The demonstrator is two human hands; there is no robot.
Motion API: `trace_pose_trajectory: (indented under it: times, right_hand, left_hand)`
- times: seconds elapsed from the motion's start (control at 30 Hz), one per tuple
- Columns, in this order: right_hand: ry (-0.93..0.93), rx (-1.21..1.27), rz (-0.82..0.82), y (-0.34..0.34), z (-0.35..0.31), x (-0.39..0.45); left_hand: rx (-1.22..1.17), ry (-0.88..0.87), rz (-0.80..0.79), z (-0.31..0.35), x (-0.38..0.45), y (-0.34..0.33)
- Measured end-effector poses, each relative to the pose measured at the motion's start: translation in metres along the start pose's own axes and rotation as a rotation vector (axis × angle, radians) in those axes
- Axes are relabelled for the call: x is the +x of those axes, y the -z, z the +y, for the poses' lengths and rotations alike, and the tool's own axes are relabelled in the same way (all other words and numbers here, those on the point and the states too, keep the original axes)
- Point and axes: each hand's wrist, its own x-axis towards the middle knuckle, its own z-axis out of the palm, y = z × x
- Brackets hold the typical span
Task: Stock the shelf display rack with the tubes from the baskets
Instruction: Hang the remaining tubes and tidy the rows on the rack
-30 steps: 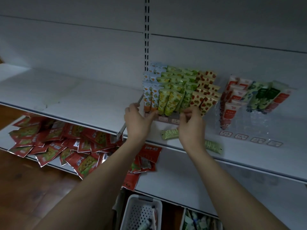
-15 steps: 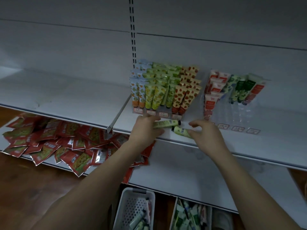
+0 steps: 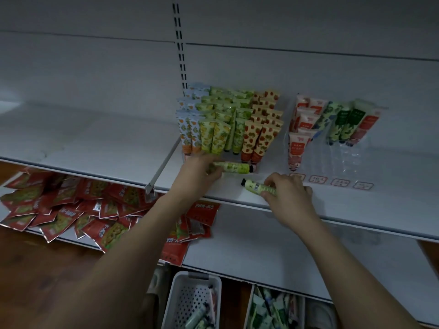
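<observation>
On the white shelf [image 3: 356, 205], the left hand [image 3: 197, 172] reaches in just in front of the packed display rack [image 3: 228, 124], its fingers curled round one end of a green tube [image 3: 234, 167] that lies on its side, black cap pointing right, right at the foot of the rack. The right hand [image 3: 288, 189] rests nearer the shelf's front edge, fingers and thumb pinching a second green tube [image 3: 257, 187], which also lies flat, its black cap pointing left and a barcode facing up. The two tubes are near each other but apart.

The rack stands against the back panel and is filled with upright tubes in rows: orange-patterned ones at the left, yellow and green ones in the middle, strawberry-patterned ones at the right. To its right stands a clear rack [image 3: 337, 148] only partly filled, with red and white tubes at its left and dark green ones at the far right, and small price labels [image 3: 339, 182] along the shelf before it.

On the lower shelf at the left lies a heap of red snack packets [image 3: 71, 210]. At the bottom edge of the view a white perforated basket [image 3: 180, 302] holds a few tubes, and a second basket [image 3: 273, 309] to its right is crowded with more.
</observation>
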Motion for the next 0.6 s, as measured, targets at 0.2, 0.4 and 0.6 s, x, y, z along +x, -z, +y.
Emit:
trace_pose_trajectory:
  times: [0.2,0.4,0.6]
  right_hand:
    - [0.009,0.052,0.058,-0.001,0.004,-0.001]
    - [0.132,0.473,0.208,0.009,-0.019,-0.003]
    - [0.144,0.751,0.075,0.009,-0.039,-0.002]
  left_hand:
    - [-0.612,0.278,0.124,0.020,0.000,0.027]
    - [-0.863,0.310,0.081,0.026,-0.001,0.028]
    - [-0.815,0.219,0.053,0.039,0.002,0.018]
